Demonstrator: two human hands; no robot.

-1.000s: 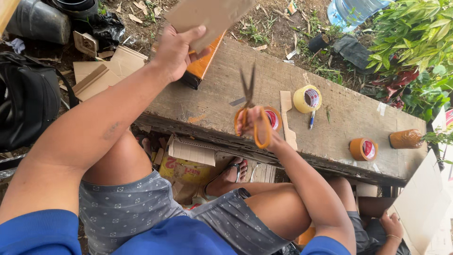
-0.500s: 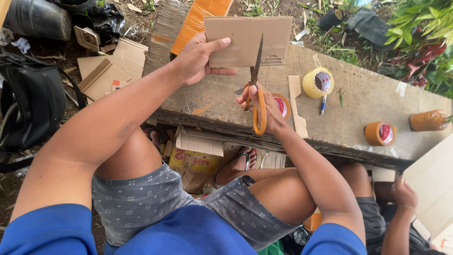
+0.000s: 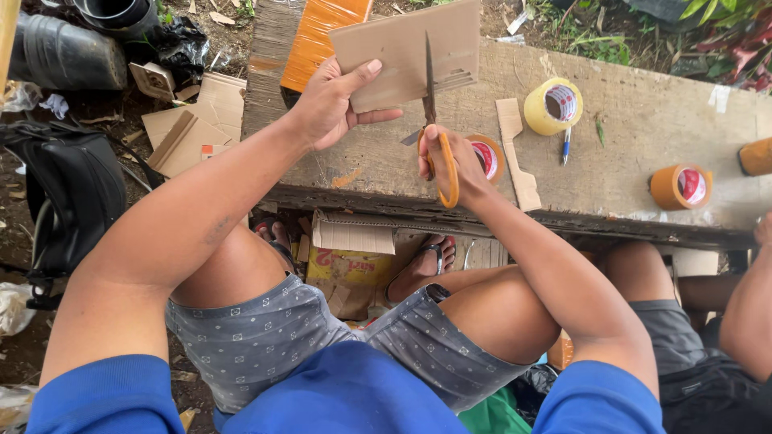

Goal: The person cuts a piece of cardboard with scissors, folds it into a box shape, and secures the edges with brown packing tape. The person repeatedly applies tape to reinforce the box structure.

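My left hand (image 3: 330, 100) grips the lower left corner of a flat brown cardboard piece (image 3: 394, 48), held over a worn wooden plank bench (image 3: 627, 161). My right hand (image 3: 454, 161) holds orange-handled scissors (image 3: 434, 120), whose blades point upward into the cardboard's lower edge. An orange-faced board (image 3: 318, 36) lies on the plank just behind the cardboard. A narrow cardboard strip (image 3: 515, 149) lies on the plank right of my right hand.
Tape rolls sit on the plank: a yellowish one (image 3: 553, 104), a brown one (image 3: 680, 186), another (image 3: 756, 157) at the right edge, one (image 3: 486, 157) behind my right hand. A blue pen (image 3: 565, 146) lies nearby. Cardboard scraps (image 3: 189, 128), black bag (image 3: 68, 193) left. Another person's arm (image 3: 748, 305) right.
My left hand brought the cardboard down in front of me. My right hand raised the scissors until their blades met the cardboard's lower edge.
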